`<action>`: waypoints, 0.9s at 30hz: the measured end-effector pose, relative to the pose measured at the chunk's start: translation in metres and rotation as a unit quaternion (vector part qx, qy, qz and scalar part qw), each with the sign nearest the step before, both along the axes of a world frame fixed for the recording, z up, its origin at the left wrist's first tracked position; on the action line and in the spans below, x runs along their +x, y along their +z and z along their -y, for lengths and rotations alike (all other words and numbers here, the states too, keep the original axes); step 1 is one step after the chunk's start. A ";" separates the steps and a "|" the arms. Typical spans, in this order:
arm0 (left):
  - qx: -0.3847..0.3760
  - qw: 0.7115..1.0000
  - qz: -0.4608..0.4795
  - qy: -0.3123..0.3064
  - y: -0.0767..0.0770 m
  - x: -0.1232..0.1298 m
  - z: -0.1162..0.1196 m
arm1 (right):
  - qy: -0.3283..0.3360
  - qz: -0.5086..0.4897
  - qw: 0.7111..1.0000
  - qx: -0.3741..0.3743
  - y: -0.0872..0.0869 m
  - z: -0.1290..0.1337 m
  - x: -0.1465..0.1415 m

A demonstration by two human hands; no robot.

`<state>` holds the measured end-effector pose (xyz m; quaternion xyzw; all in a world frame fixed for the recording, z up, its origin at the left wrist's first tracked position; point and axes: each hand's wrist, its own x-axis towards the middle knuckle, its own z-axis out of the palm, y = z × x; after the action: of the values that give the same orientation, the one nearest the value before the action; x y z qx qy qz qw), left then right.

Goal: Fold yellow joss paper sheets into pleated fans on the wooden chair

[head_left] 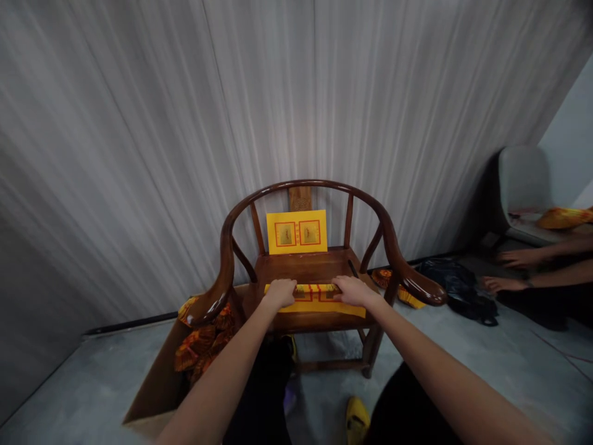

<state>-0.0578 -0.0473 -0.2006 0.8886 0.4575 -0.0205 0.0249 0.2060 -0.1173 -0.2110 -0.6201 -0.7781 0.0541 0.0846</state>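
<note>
The person's left hand (280,293) and right hand (354,290) are both resting palm-down on a long yellow paper sheet with red printed panels (319,307), with the fingers lying close together. Whether either hand is pinching the paper, I cannot tell. The sheet is lying across the near edge of a dark wooden horseshoe-back armchair's seat (301,266), its long axis running left to right. The hands are sitting just apart on its middle, about equally near, with the right-hand end beyond the right hand. A yellow card with two red-framed squares (296,232) is standing upright against the chair's far splat. To the near left, orange patterned cloth (204,340) is filling a cardboard box (157,383). On the far right, a co-worker's two hands (521,258) are reaching low beside a black bag (458,290).
</note>
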 end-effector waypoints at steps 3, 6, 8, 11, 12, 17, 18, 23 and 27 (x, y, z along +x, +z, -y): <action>-0.005 1.000 0.027 -0.003 -0.006 -0.005 -0.001 | -0.031 -0.047 0.998 -0.005 -0.005 0.000 0.010; -0.020 0.997 0.071 0.007 -0.008 -0.015 0.003 | -0.071 -0.135 0.988 0.010 -0.011 0.003 0.016; -0.033 0.993 0.114 0.026 -0.007 -0.026 0.004 | -0.105 -0.210 0.972 0.019 -0.019 0.008 0.021; -0.057 0.975 0.201 0.073 -0.002 -0.043 0.001 | -0.149 -0.344 0.927 0.014 -0.036 0.020 0.030; -0.065 0.965 0.236 0.094 -0.001 -0.048 -0.001 | -0.158 -0.393 0.906 0.008 -0.042 0.025 0.033; -0.117 0.865 0.461 0.163 -0.016 -0.059 -0.003 | -0.171 -0.594 0.786 -0.001 -0.060 0.035 0.034; -0.133 0.838 0.502 0.167 -0.024 -0.059 0.000 | -0.171 -0.620 0.766 0.001 -0.061 0.034 0.033; -0.198 0.737 0.619 0.187 -0.060 -0.051 0.014 | -0.182 -0.697 0.694 0.022 -0.067 0.026 0.018; -0.220 0.707 0.647 0.184 -0.062 -0.047 0.010 | -0.161 -0.709 0.686 0.025 -0.066 0.025 0.010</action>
<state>-0.1049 -0.0575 -0.2630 0.5521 0.4660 0.4641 0.5124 0.2158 -0.1421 -0.2774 -0.5105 -0.3755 0.4436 0.6338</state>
